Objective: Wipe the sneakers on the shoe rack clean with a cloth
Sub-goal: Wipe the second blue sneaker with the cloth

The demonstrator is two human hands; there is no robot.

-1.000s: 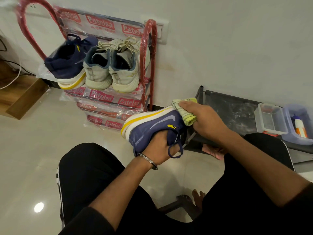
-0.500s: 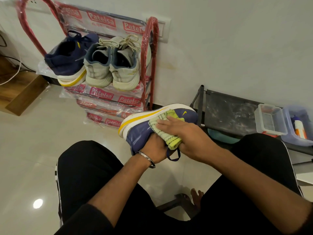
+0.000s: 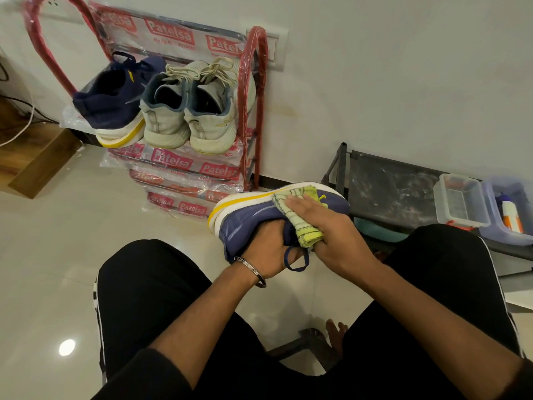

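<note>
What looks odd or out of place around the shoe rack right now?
The shoe rack is still wrapped in its printed plastic packaging. The navy sneaker on its top shelf overhangs the left end. The two pale sneakers beside it look grubby. Nothing is spilled.

There is a single view, from a wide-angle camera worn on the person's head, looking forward and steeply down over the knees. It sits close above the left hand [image 3: 269,249] and right hand [image 3: 331,235], which fill the middle of the frame. Farther off, the shoe rack [image 3: 253,111] stands at upper left against the wall, its lines bowed by the lens.
</note>
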